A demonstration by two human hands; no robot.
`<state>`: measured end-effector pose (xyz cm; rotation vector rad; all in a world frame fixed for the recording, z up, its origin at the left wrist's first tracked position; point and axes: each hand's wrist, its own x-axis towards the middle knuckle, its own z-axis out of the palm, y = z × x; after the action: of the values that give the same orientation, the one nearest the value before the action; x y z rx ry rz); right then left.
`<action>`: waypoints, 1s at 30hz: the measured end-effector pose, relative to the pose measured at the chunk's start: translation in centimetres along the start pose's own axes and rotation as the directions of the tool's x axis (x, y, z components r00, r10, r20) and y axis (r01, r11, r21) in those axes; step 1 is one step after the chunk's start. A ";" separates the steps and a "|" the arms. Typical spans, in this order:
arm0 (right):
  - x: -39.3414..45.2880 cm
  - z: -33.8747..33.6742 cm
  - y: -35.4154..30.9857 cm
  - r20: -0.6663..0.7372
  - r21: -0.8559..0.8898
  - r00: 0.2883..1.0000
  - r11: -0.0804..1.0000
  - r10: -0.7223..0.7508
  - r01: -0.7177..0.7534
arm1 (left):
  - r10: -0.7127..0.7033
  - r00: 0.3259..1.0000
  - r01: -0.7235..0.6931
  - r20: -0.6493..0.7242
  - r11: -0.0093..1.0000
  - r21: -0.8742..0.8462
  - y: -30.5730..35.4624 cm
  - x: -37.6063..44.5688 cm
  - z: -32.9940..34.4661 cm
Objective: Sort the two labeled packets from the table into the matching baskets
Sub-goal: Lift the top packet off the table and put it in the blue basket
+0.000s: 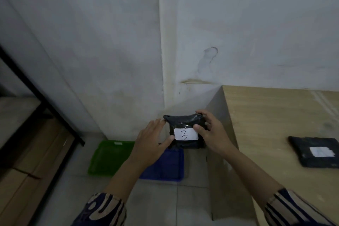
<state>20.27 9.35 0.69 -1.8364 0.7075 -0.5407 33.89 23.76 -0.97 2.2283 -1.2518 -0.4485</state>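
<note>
Head view, packet in hand: black packet (184,130) with a white label reading "B", held in the air between both hands, off the table's left edge.
Head view, right hand: right hand (211,132) clamped on the packet's right side, fingers over the top corner, thumb (199,128) pressed at the label's edge.
Head view, left hand: left hand (150,139) is mostly flat and open at the packet's left side; only its thumb tip touches, near the label's lower corner. Steadying, not gripping.
Head view, baskets: blue basket (168,167) on the floor directly below the hands; green basket (108,158) just left of it, below and left of the left hand. Basket labels unreadable; the green one carries a pale tag on its far rim.
Head view, second packet: other packet (315,151), label blurred, lies on the table (266,124), well right of the right hand.
Step, judged: matching "B" to its basket before release.
Method, judged: confirm the basket letter first, lower the packet over the basket's middle, label up, then release low so it lands flat.
Risk, judged: baskets touch; a high drop may land it on the shared rim.
</note>
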 end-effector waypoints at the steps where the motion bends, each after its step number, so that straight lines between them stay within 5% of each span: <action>1: 0.5 1.3 0.1 -0.009 -0.002 1.000 1.000 0.012 -0.012 | 0.001 1.000 -0.001 0.016 1.000 0.001 -1.3 0.4 -0.4; 13: 7.5 18.6 9.7 -0.132 0.082 0.953 0.961 0.273 -0.264 | -0.001 0.974 -0.010 0.225 0.999 0.049 -21.9 7.4 1.4; 21: 13.4 28.3 29.0 -0.136 0.076 0.926 0.936 0.351 -0.344 | -0.027 0.946 -0.016 0.324 0.991 0.129 -38.1 13.4 16.6; 30: 18.0 38.1 51.6 -0.085 0.098 0.936 0.938 0.341 -0.333 | -0.069 0.972 0.022 0.225 0.979 0.205 -54.0 17.9 35.8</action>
<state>47.07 8.01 -60.31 -1.5736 1.0308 -0.4304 60.88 20.77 -62.48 2.4335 -1.4222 -0.6405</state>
